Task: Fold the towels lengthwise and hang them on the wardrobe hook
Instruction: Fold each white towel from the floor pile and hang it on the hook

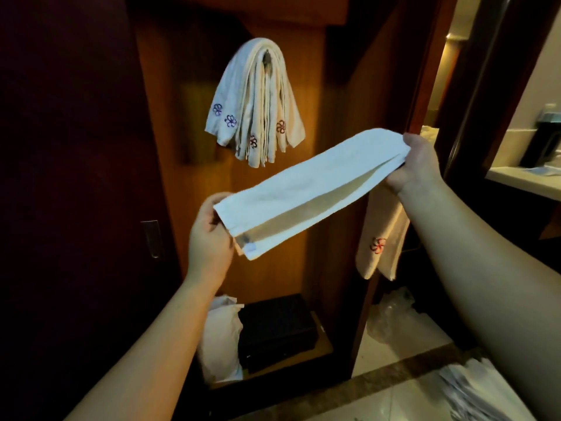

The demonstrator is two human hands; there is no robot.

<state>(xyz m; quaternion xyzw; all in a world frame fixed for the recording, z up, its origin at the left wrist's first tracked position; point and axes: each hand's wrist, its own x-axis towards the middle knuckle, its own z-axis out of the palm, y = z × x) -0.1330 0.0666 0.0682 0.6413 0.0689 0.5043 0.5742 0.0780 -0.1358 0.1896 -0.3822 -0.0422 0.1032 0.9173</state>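
A white towel, folded lengthwise into a long strip, is stretched in the air in front of the open wardrobe. My left hand grips its lower left end. My right hand grips its upper right end. Above and behind it, several folded white towels with embroidered flowers hang over the wardrobe hook on the wooden back panel. Another white towel with a red flower hangs below my right wrist, draped over my right forearm.
A black box and a white bag sit on the wardrobe's bottom shelf. A dark wardrobe door with a handle stands at left. Clear plastic wrapping lies on the tiled floor. A doorway opens at right.
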